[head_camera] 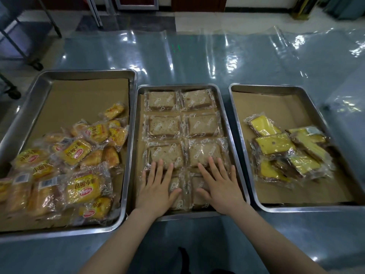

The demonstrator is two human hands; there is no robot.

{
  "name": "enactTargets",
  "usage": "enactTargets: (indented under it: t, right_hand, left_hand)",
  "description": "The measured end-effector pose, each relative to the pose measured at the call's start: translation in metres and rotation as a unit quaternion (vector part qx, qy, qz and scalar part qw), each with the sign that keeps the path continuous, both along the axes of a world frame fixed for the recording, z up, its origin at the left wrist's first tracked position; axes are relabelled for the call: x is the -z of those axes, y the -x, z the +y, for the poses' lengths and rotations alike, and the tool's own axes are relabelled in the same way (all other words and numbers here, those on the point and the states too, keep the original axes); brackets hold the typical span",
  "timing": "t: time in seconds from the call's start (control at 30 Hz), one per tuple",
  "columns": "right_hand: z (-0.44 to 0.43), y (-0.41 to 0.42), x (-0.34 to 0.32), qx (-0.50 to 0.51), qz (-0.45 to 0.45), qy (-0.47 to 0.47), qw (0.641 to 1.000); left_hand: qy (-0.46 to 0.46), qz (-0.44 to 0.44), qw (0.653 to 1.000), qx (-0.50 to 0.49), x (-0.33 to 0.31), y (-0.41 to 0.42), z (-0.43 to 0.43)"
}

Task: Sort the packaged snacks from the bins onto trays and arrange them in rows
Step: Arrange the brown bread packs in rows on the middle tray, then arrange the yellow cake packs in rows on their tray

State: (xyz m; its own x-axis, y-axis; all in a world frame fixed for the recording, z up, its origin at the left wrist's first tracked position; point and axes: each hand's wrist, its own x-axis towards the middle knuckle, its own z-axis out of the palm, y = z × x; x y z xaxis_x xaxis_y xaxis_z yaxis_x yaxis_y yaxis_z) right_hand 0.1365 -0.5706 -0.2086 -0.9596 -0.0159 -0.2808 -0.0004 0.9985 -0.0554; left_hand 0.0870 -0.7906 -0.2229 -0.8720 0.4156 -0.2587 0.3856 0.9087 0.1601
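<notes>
Both forearms are reaching in from the near edge, and the left hand (158,186) and right hand (221,184) are lying flat, fingers straight and spread, pressing on the nearest row of brown bread packets (165,125) in the middle tray (225,123). That tray is looking finished: two columns, four rows, each packet lying flat with its long axis running across the tray. Yellow bun packets (77,151) in the left tray (129,135) and yellow cake packets (274,144) in the right tray (238,123) are sitting in loose heaps on the desk (197,56), awaiting rows.
</notes>
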Motion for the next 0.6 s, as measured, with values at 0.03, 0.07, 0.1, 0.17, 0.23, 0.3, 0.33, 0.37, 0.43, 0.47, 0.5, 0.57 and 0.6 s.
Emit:
enactTargets:
  t: [0.03, 0.07, 0.1, 0.17, 0.23, 0.3, 0.33, 0.37, 0.43, 0.47, 0.5, 0.57, 0.6]
  right_hand:
    - [0.000, 0.002, 0.000, 0.002, -0.001, 0.002, 1.000]
    - [0.000, 0.003, -0.001, 0.001, -0.001, 0.002, 1.000]
    - [0.000, 0.003, -0.001, -0.002, 0.001, 0.001, 1.000]
    - [0.002, 0.002, -0.002, -0.005, 0.004, -0.001, 1.000]
    - [0.003, 0.000, -0.005, -0.002, 0.008, 0.002, 1.000]
    - [0.004, -0.003, -0.010, 0.004, 0.019, 0.014, 1.000]
    - [0.004, -0.004, -0.012, 0.007, 0.031, 0.021, 0.999]
    - [0.006, -0.007, -0.016, 0.012, 0.044, 0.031, 0.998]
    - [0.011, -0.014, -0.023, 0.025, 0.069, 0.061, 0.995]
    - [0.016, -0.018, -0.026, 0.031, 0.080, 0.081, 0.993]
    - [0.021, -0.021, -0.030, 0.036, 0.093, 0.103, 0.990]
    - [0.034, -0.028, -0.037, 0.056, 0.126, 0.155, 0.978]
    - [0.042, -0.032, -0.040, 0.070, 0.147, 0.179, 0.970]
  left_hand:
    - [0.000, -0.002, 1.000, 0.002, 0.000, 0.000, 0.000]
    - [0.000, -0.004, 1.000, 0.004, 0.000, 0.000, 0.000]
    - [0.001, -0.006, 1.000, 0.006, 0.000, 0.001, 0.000]
    - [0.004, -0.008, 1.000, 0.011, -0.001, 0.001, -0.001]
    - [0.005, -0.007, 1.000, 0.018, -0.003, -0.001, -0.001]
    - [-0.001, 0.000, 1.000, 0.026, -0.008, -0.003, -0.001]
    - [-0.007, 0.006, 1.000, 0.029, -0.010, -0.004, 0.001]
    - [-0.014, 0.014, 0.999, 0.033, -0.012, -0.005, 0.003]
    - [-0.029, 0.032, 0.998, 0.044, -0.018, -0.006, 0.010]
    - [-0.034, 0.038, 0.997, 0.050, -0.021, -0.006, 0.015]
    - [-0.038, 0.043, 0.997, 0.056, -0.025, -0.007, 0.020]
    - [-0.049, 0.057, 0.995, 0.065, -0.034, -0.007, 0.031]
    - [-0.056, 0.064, 0.994, 0.069, -0.038, -0.007, 0.037]
